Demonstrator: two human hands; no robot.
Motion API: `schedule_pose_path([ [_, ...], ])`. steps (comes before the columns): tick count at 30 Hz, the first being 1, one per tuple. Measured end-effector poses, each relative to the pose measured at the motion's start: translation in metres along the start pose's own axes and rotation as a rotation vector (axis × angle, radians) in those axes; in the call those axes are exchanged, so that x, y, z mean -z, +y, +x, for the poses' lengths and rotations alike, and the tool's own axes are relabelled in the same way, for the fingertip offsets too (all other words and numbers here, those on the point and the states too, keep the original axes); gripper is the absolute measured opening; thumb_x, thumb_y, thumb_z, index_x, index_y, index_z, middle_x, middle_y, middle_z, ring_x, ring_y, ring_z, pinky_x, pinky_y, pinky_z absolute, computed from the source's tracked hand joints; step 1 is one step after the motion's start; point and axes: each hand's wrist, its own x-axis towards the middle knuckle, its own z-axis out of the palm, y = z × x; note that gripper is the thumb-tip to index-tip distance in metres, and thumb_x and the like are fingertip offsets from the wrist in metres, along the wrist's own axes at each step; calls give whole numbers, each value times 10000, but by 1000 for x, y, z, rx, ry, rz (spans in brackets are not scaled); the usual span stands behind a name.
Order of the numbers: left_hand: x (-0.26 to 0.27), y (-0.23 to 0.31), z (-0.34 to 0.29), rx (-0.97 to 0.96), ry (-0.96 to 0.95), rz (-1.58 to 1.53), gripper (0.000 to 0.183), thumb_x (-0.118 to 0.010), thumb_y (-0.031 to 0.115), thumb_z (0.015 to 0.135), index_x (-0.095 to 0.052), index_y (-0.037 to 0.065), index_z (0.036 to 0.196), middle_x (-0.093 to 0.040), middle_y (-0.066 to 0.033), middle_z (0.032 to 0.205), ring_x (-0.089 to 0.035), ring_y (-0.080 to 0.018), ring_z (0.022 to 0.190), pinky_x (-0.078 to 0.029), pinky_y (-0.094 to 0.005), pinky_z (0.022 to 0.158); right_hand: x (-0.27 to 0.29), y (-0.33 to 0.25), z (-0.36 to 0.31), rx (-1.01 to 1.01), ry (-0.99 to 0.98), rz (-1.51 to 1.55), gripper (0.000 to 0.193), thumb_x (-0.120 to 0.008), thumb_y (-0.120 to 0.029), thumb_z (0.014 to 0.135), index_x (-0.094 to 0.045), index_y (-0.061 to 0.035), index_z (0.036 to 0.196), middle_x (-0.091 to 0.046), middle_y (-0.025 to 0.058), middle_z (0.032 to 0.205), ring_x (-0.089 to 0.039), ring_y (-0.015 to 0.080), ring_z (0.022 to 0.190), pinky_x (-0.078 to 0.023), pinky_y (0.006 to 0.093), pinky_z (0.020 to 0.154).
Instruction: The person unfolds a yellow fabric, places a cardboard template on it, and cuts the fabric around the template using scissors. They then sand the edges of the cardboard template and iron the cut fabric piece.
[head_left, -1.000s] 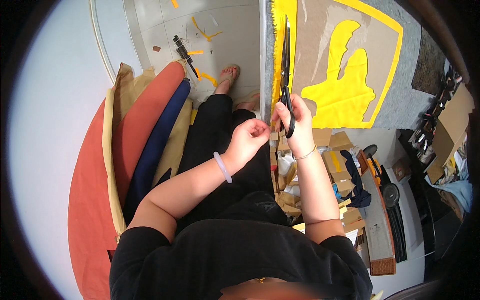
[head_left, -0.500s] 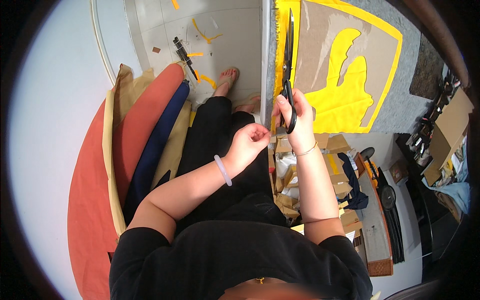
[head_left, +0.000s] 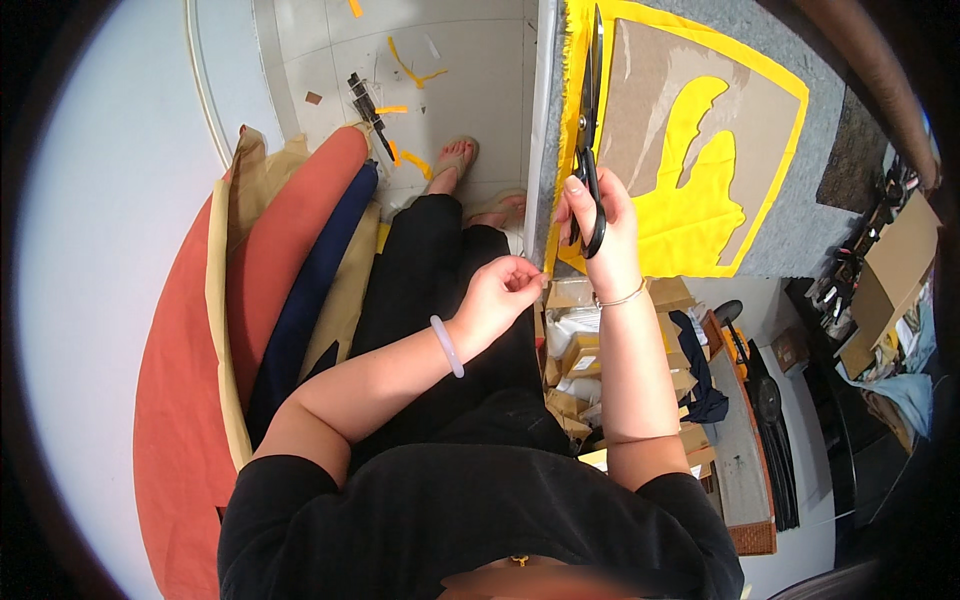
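My right hand is closed round the black handles of a large pair of scissors. Their long blades point away from me along the left border of a yellow cloth, and look nearly closed. A grey-brown panel with a cut-out shape shows within the yellow border. At the near left corner of the work surface, my left hand pinches with thumb and forefinger at what seems the end of the yellow cloth's edge; the pinched bit is tiny and mostly hidden.
Grey felt covers the table beneath the cloth. Rolls of red fabric, navy and tan cloth lean at my left. Cardboard boxes are stacked below the table's near edge. Yellow scraps and a black bundle lie on the tiled floor.
My right hand and the scissors have shifted slightly right and away from me. The left hand keeps its pinch almost in place. The table and cloth appear slightly farther right in view.
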Motion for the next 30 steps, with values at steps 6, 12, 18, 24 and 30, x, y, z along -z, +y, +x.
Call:
schedule_pose_path([
  [6,1,5,1,-1,1,51,73,-751,40,966,-679,29,956,-684,42,841,-598,-18,740,-485,-188,674,-3,-3,3,-44,39,4,286,-768,-294,993,-588,-75,956,-613,-15,706,-533,54,541,-428,211,518],
  [12,3,4,1,-9,-10,49,89,-758,58,967,-676,30,948,-682,44,834,-595,-18,734,-486,-191,672,-11,-19,12,-21,51,29,292,-756,-307,1002,-590,-75,940,-601,-9,683,-530,67,526,-425,219,514],
  [18,7,-4,-1,-47,-5,23,88,-775,46,933,-697,12,958,-652,30,792,-575,-43,707,-489,-217,664,-14,-25,13,-48,67,84,309,-784,-309,983,-586,-82,913,-596,-17,668,-521,64,511,-417,221,491],
  [24,72,44,-48,-344,127,410,111,-752,-25,906,-691,51,958,-611,2,911,-618,-67,794,-512,-227,715,19,-61,-66,101,170,153,234,-646,-289,1054,-600,-79,961,-612,12,720,-532,92,528,-407,236,485],
  [30,183,74,-72,-512,644,661,96,-762,-21,842,-680,4,886,-639,-113,1074,-682,-196,835,-566,-313,802,133,-24,-102,133,585,158,261,-736,-275,1011,-612,-50,968,-645,13,746,-537,79,519,-434,239,479],
])
